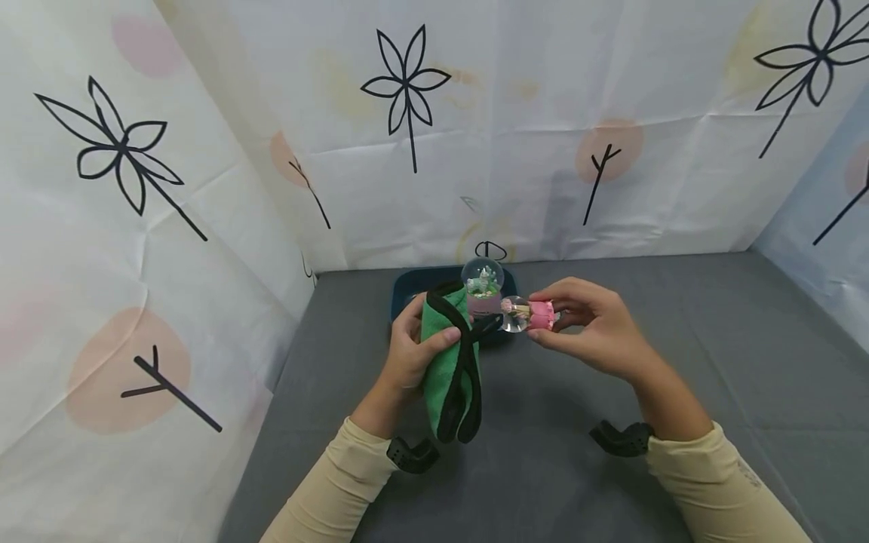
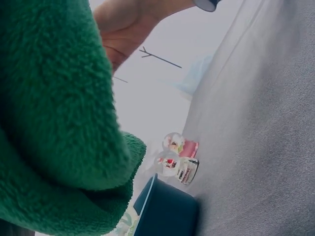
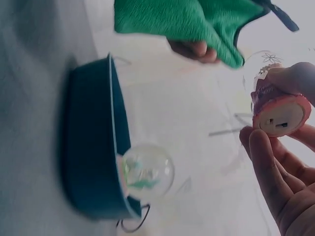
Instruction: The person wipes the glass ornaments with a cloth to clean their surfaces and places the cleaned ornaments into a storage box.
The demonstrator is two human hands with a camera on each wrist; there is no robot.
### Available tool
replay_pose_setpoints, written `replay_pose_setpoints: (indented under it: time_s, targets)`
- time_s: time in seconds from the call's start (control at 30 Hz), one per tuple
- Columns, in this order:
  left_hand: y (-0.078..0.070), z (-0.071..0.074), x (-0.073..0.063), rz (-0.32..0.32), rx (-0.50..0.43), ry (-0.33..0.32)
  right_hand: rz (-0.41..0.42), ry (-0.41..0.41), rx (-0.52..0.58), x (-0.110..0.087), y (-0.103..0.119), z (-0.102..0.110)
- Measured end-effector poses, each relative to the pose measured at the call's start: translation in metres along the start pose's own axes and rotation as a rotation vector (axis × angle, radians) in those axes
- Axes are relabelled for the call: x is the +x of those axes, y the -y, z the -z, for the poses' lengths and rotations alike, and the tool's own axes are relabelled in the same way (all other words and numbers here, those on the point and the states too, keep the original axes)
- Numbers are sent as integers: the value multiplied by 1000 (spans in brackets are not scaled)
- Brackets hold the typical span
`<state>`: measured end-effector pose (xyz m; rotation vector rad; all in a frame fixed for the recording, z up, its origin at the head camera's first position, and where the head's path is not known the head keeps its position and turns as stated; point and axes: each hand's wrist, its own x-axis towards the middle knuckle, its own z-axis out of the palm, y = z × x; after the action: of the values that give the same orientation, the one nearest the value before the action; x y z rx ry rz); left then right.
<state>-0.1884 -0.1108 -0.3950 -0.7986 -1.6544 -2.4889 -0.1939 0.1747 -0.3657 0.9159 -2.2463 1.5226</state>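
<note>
My left hand [image 1: 410,351] grips a folded green cloth [image 1: 444,369] with black edging. A small snow globe with a pink base [image 1: 541,314] lies sideways in my right hand [image 1: 594,324], pinched by the base between thumb and fingers. Its clear ball points left, close to the cloth's black strap; contact cannot be told. The right wrist view shows the pale underside of that base [image 3: 283,120]. Behind the hands, a larger snow globe [image 1: 483,283] with a green and white figure stands in a dark blue bin [image 1: 400,290]. The cloth hides much of the left wrist view.
Two other snow globes, one with a pink base [image 2: 189,148] and one with a white base [image 2: 188,170], stand on the grey table beside the bin in the left wrist view. A patterned white sheet [image 1: 529,151] rises behind the table.
</note>
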Motion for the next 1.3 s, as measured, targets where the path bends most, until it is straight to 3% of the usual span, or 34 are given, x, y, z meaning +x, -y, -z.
replay_pose_setpoints:
  time_s: [0.3, 0.5, 0.8, 1.07, 1.3]
  targets:
    - [0, -4, -1, 40, 24, 35, 155, 28, 32, 12, 7, -24]
    - [0, -3, 0, 27, 81, 60, 231, 21, -1, 14, 9, -33]
    - [0, -5, 0, 69, 56, 69, 277, 6, -52, 13, 14, -38]
    - [1, -2, -3, 117, 95, 62, 293, 22, -99, 12, 14, -46]
    - [-2, -1, 0, 146, 107, 39, 302, 74, -54, 14, 12, -43]
